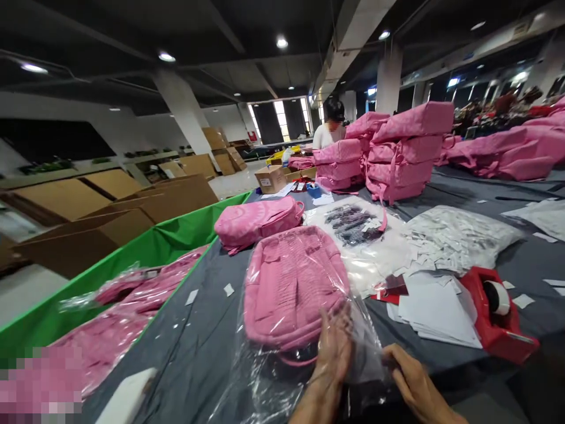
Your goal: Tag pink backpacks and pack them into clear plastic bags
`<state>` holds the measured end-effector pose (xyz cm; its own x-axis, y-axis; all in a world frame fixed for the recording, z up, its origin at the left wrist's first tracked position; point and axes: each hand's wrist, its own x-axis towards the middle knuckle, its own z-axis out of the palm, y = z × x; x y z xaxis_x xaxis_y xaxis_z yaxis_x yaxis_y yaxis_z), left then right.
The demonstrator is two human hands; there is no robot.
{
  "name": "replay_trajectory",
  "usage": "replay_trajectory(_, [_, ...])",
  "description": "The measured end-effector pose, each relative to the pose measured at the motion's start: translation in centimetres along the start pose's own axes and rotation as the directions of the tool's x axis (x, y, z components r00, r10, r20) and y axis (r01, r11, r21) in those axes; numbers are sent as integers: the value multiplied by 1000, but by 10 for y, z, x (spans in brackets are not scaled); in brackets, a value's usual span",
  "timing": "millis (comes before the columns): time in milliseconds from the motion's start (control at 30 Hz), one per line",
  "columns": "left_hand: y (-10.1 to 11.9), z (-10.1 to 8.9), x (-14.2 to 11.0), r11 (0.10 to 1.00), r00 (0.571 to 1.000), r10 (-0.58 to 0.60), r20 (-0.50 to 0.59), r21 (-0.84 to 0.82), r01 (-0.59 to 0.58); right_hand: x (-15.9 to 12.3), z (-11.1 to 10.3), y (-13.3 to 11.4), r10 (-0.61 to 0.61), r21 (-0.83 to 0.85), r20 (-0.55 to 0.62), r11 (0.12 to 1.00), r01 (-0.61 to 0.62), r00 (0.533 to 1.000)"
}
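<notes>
Left hand (333, 347) lies flat, fingers together, pressed on the clear bag (304, 353) over the pink backpack (293, 288); right hand (408, 377) pinches the bag's open end at the near table (198, 347) edge. Tape dispenser (497, 315) and papers (436, 309) crowd the right (bare cloth left), green bin (145, 247) beyond.

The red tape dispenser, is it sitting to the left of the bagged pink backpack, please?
No, the red tape dispenser sits on the grey table to the right of the bagged pink backpack.
</notes>
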<state>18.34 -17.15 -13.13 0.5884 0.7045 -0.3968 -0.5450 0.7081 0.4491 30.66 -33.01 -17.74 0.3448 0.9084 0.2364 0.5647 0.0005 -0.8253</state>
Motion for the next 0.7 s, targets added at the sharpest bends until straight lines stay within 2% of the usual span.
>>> replay_trajectory(67, [-5,3,5,996,999,20,36,89,-23,5,-16,6,97,-9,-87,995,-98,991])
replay_trajectory(133, [-6,-7,1,983,996,53,72,172,-65,8,-35,21,262,7,-281,963,-271,923])
replay_trajectory(167, [-6,-17,-6,974,994,80,79,204,-94,7,-43,29,325,10,-337,940,-342,884])
replay_trajectory(200, [-7,-30,-15,959,990,118,76,251,-133,4,-49,36,366,-2,-336,921,-389,868])
replay_trajectory(233, [-7,-44,-26,925,983,169,69,332,-183,-1,-51,40,382,-28,-284,913,-406,879])
replay_trajectory(267, [-8,-58,-38,856,968,239,82,453,-250,-8,-50,40,370,-60,-202,920,-388,907])
replay_trajectory(300, [-8,-73,-50,741,942,316,113,591,-319,-16,-44,36,333,-89,-104,936,-342,937])
replay_trajectory(333, [-9,-86,-61,591,909,385,159,714,-375,-24,-36,28,276,-105,-18,955,-276,961])
replay_trajectory(400, [-8,-104,-78,311,840,486,242,850,-425,-32,-12,6,130,-109,49,986,-124,990])
replay_trajectory(433, [-9,-108,-83,223,812,521,263,877,-426,-31,1,-5,53,-115,52,992,-46,997])
replay_trajectory(500, [-11,-109,-83,146,785,559,269,899,-412,-17,23,-22,-96,-152,44,983,102,994])
replay_trajectory(567, [-18,-102,-75,119,784,556,275,907,-403,9,37,-28,-257,-257,21,932,254,966])
replay_trajectory(633, [-29,-91,-61,86,802,515,303,912,-400,38,40,-23,-399,-431,6,826,362,917])
replay_trajectory(700, [-42,-81,-45,54,819,467,335,913,-404,60,34,-16,-494,-573,-13,716,399,869])
